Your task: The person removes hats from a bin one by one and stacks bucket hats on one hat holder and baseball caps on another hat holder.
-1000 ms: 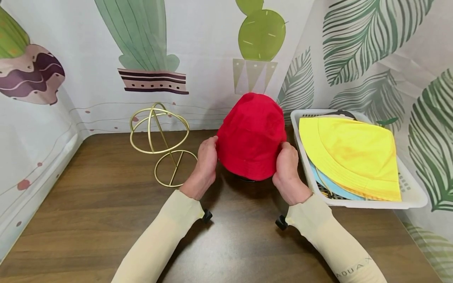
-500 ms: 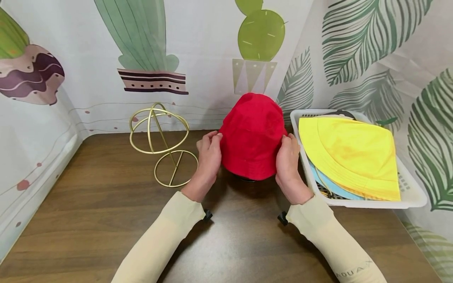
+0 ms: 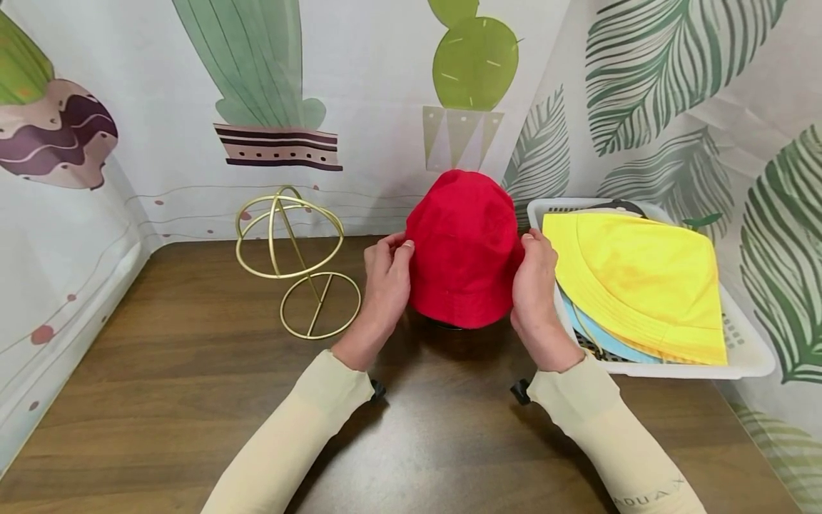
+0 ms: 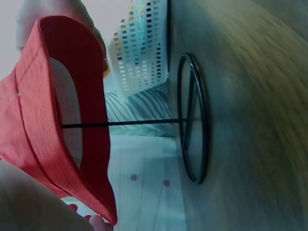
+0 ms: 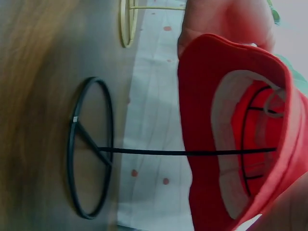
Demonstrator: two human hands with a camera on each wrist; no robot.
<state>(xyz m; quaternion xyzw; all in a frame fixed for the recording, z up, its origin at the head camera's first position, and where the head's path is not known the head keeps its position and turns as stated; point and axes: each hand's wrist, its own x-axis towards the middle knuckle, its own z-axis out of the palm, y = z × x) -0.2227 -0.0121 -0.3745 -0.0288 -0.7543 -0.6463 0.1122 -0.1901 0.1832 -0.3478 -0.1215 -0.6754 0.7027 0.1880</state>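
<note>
A red bucket hat [image 3: 462, 250] sits over a black wire hat stand [image 4: 130, 123], whose round base rests on the table. Both hands hold the brim from opposite sides. My left hand [image 3: 387, 282] grips the left side, thumb on the near face; its fingertips [image 4: 98, 222] show past the brim's edge in the left wrist view. On the right side, my right hand [image 3: 536, 285] pinches the brim, its thumb toward me and the other fingers mostly hidden behind. From below, the right wrist view shows the pale inner band [image 5: 224, 144] and the stand's wire frame inside the crown.
A gold wire hat stand [image 3: 308, 275] stands to the left of the hat. At the right is a white plastic basket [image 3: 748, 357] holding a yellow hat [image 3: 642, 278] over a light blue item [image 3: 610, 335]. A patterned cloth hangs behind the wooden table [image 3: 160, 371].
Both hands have shifted along the brim, up and to the right in the head view, the right hand coming nearer the basket. The hat stays on its stand, its left brim drawn in.
</note>
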